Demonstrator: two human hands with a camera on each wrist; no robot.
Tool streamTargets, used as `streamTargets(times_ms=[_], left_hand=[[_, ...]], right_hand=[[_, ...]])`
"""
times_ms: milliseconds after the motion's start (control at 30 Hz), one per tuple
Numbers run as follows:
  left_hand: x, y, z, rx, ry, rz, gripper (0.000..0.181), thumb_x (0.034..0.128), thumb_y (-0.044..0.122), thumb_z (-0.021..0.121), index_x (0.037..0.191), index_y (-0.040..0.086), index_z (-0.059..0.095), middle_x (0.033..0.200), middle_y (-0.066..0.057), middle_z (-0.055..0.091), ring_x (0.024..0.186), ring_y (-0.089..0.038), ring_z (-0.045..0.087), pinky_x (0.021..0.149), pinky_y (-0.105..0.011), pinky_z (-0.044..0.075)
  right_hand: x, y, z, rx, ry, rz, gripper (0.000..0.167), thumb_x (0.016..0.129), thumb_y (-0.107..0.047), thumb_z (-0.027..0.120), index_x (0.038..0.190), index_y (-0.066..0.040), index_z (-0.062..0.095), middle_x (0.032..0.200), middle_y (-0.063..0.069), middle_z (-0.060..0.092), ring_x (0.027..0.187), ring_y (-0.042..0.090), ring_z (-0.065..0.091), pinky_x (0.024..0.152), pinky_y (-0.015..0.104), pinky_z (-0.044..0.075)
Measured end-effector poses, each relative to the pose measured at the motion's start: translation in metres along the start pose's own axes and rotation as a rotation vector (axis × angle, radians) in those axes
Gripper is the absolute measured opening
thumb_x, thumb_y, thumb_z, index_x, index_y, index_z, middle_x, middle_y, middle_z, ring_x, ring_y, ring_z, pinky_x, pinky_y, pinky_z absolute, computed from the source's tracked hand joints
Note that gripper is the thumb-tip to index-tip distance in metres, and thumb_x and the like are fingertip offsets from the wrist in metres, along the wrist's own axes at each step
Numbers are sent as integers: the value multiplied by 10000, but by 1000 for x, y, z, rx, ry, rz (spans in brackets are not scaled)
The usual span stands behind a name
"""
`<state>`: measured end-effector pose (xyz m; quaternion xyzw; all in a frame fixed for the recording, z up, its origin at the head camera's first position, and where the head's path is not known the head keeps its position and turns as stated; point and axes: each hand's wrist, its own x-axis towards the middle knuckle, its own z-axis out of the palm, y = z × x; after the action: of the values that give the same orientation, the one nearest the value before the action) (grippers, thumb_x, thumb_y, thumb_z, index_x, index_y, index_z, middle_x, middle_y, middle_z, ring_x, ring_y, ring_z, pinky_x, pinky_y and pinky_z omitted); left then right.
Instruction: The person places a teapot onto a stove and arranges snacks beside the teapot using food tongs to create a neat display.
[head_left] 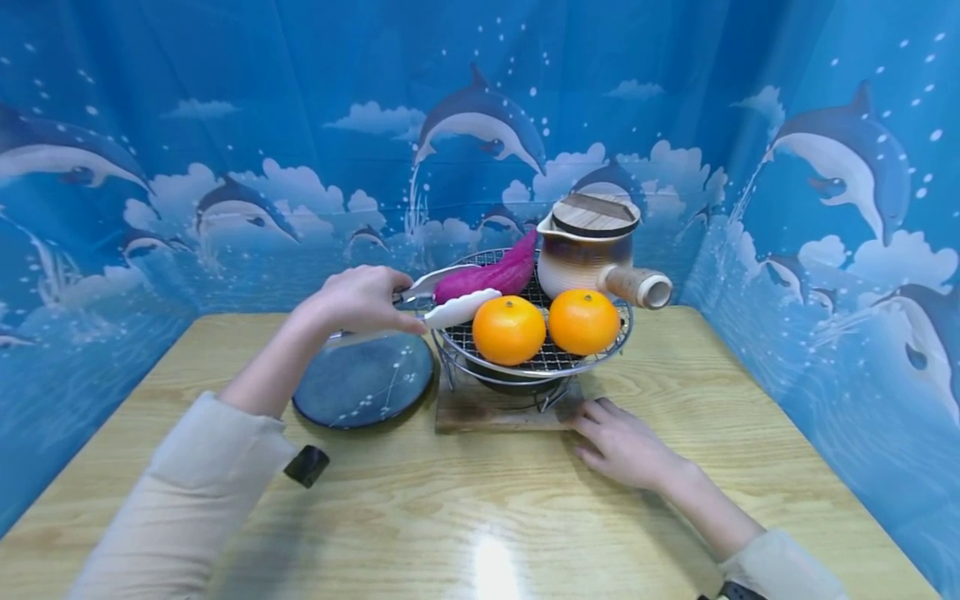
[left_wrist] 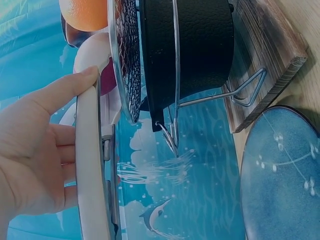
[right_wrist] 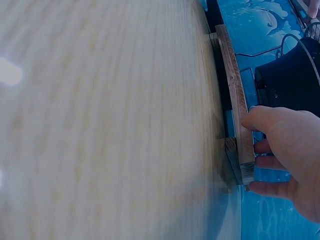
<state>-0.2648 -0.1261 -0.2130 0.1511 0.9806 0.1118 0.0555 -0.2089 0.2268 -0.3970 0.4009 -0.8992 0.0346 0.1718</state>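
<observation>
My left hand point(head_left: 363, 300) grips a pair of tongs point(left_wrist: 89, 165) with white scalloped tips. Those tips lie on either side of a purple sweet potato point(head_left: 491, 277) on the round wire grill rack point(head_left: 517, 372). Just right of the near tip sit two oranges point(head_left: 508, 331), side by side on the mesh. Below the rack, a black stove bowl point(left_wrist: 200, 50) stands on a wooden board point(head_left: 487, 417). At the board's front right corner, my right hand point(head_left: 626, 442) holds the edge, thumb on one side and fingers on the other in the right wrist view.
A brown and cream side-handled teapot point(head_left: 585, 258) with a wooden lid stands at the back right of the rack. Left of the board lies a blue-grey plate point(head_left: 367, 379). A dolphin-patterned curtain point(head_left: 300, 100) surrounds the wooden table point(head_left: 420, 508).
</observation>
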Motion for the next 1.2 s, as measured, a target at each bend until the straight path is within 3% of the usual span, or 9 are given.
streamTargets(times_ms=[200,467,700,967,1200], left_hand=[[1,0,1,-8,-19,-1,780,712,544,719,1296,69,516,1138,-102,593,888,-250,529,680,-366,456],[2,-1,1,-15,-48,-8,818,738,536,699,1353,54,459,1288,-139,520,1027,-278,521,810,-465,462],[3,-1,2,-21,-42,-6,810,722,549,705,1329,62,484,1224,-119,557,956,-257,534,748,-411,472],[2,1,3,-22,-32,-1,694,705,537,719,1213,91,564,992,-65,608,809,-230,540,626,-338,454],[1,2,2,-17,-31,-2,757,706,534,716,1276,73,528,1104,-86,596,834,-229,552,641,-347,462]], right_hand=[[0,0,1,4,-3,5,337,785,-235,706,1083,-91,643,1035,54,568,937,228,543,798,390,483],[0,0,1,-3,-6,4,336,786,-240,704,1080,-89,642,1035,56,565,932,227,541,792,387,483],[0,-1,1,-1,0,7,329,785,-235,705,1074,-91,642,1035,53,566,935,226,542,793,386,484],[0,0,3,7,-3,7,333,787,-225,701,1085,-89,642,1041,51,570,947,228,542,812,395,478],[-1,1,3,7,21,-4,337,780,-225,707,1080,-88,644,1034,47,574,940,226,546,812,391,477]])
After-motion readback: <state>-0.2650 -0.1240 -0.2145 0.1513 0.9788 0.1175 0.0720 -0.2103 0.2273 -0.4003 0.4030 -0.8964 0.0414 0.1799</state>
